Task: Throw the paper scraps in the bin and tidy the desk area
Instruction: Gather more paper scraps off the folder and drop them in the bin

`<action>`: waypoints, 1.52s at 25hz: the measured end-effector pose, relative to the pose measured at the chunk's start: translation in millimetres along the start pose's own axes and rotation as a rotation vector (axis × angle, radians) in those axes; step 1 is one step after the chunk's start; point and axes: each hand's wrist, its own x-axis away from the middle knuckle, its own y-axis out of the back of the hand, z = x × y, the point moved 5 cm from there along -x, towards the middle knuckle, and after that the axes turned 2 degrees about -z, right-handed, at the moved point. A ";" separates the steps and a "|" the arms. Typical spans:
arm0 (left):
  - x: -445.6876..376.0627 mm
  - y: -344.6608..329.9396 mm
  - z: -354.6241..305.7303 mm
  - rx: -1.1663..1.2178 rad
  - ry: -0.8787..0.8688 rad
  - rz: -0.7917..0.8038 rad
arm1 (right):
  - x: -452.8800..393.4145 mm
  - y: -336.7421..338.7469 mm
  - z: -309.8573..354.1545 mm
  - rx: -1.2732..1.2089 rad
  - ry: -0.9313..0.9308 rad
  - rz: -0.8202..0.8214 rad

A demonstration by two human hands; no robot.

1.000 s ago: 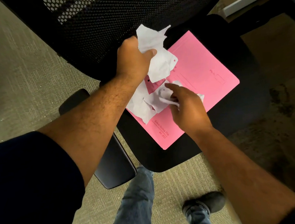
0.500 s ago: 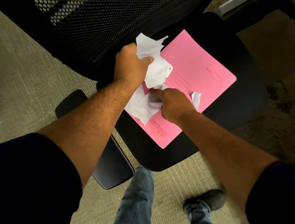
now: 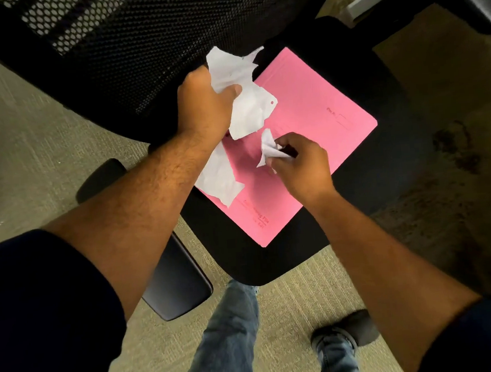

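Chair seat [image 3: 355,177]: left hand [image 3: 203,107] clutching scraps [image 3: 243,103]

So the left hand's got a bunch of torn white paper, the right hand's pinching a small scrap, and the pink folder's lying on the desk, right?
Not quite. In the head view the pink folder lies on the black chair seat, not on a desk. The rest holds: the left hand grips a bunch of torn white paper and the right hand pinches a small scrap.

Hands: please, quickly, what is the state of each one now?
Left hand: closed, holding a bunch of paper scraps.
Right hand: closed, grip on one small scrap above the pink folder.
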 end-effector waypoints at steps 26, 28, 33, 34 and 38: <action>43.7 -49.3 -3.7 0.038 0.045 0.052 | -5.3 43.3 -47.9 0.490 0.152 -0.049; 43.8 -49.8 -3.7 0.030 0.041 0.063 | -12.3 46.4 -49.4 0.489 0.136 -0.020; 45.5 -54.9 -10.5 0.024 0.024 0.070 | -13.5 48.2 -46.5 0.525 0.192 0.017; 46.5 -55.7 -11.8 0.028 0.020 0.071 | -13.5 49.2 -45.6 0.502 0.197 0.010; 48.6 -62.0 -16.0 0.042 0.014 0.091 | -11.4 73.4 -57.6 0.165 0.053 -0.143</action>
